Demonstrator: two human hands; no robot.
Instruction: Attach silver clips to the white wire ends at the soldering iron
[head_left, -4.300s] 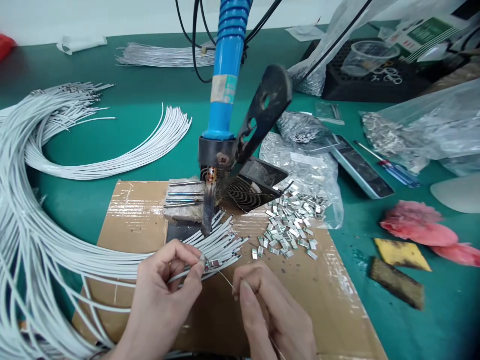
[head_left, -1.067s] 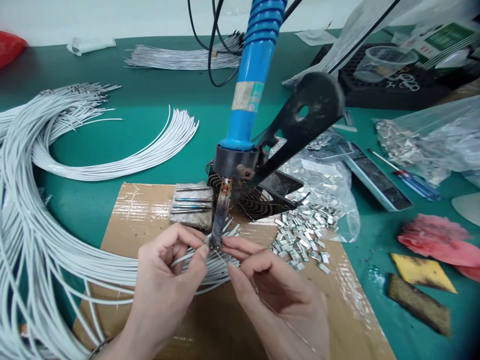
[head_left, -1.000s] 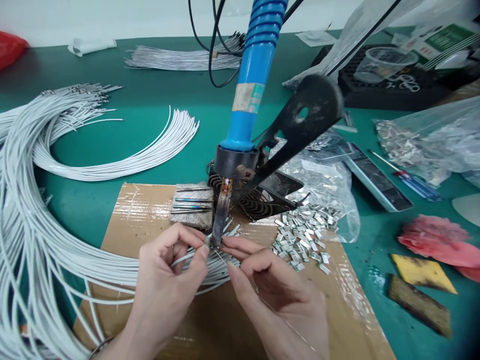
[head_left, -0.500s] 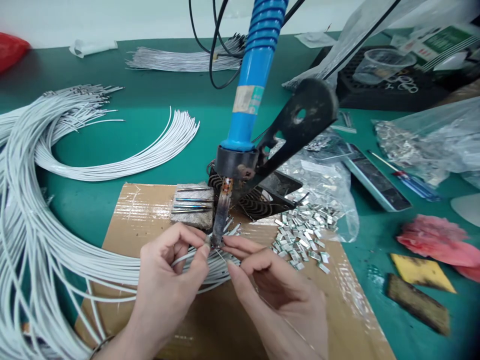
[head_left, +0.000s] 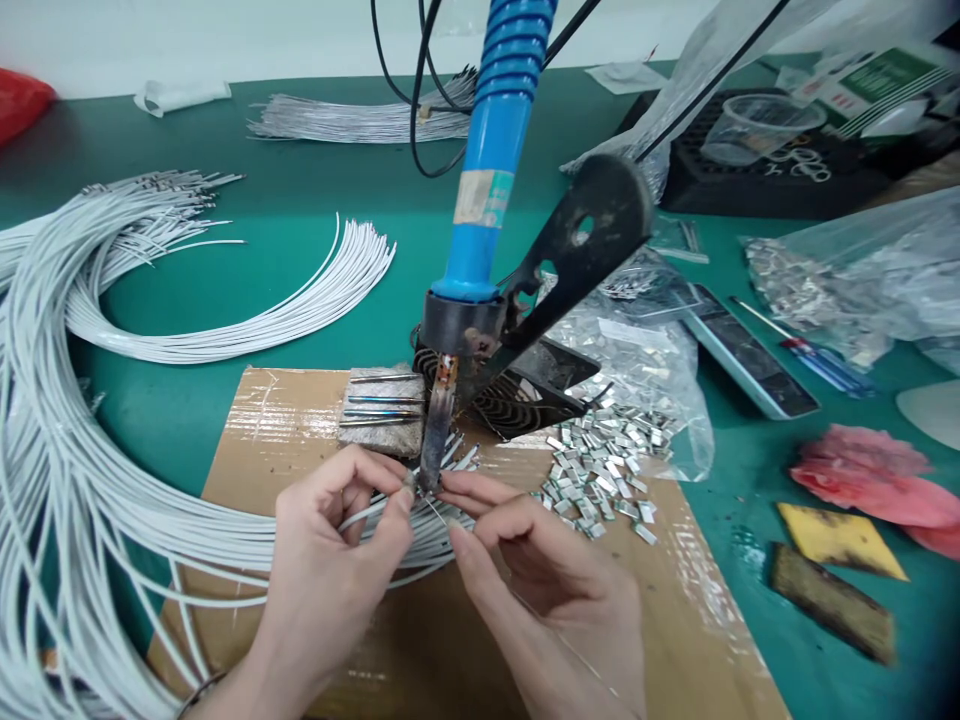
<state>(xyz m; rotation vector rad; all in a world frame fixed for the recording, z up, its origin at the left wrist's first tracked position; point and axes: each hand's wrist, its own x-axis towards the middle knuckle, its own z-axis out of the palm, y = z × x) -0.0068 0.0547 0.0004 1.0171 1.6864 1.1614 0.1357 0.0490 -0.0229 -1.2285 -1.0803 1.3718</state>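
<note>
A blue soldering iron (head_left: 491, 150) hangs tip-down in a black bracket (head_left: 574, 250), its dark tip between my two hands. My left hand (head_left: 337, 560) pinches a white cable (head_left: 366, 513) just left of the tip; a small piece at its fingertips is too small to make out. In my right hand (head_left: 555, 590) is a thin solder wire (head_left: 581, 660), running across the palm, with its end reaching up to the iron's tip. Under the hands lies a bundle of white cables (head_left: 217, 535). Small metal connectors (head_left: 600, 480) are heaped to the right of the tip.
Cardboard (head_left: 255, 420) covers the green table. Behind my left hand stands a grey block (head_left: 382, 435) with thin rods; beside it is a black fan (head_left: 517, 400). A phone (head_left: 750, 350), a screwdriver (head_left: 825, 365), a yellow sponge (head_left: 840, 540) and plastic bags (head_left: 862, 270) lie right.
The whole view has shifted slightly, so things appear a little further left. Both hands keep their pinch at the iron's tip, with almost no visible movement relative to it.
</note>
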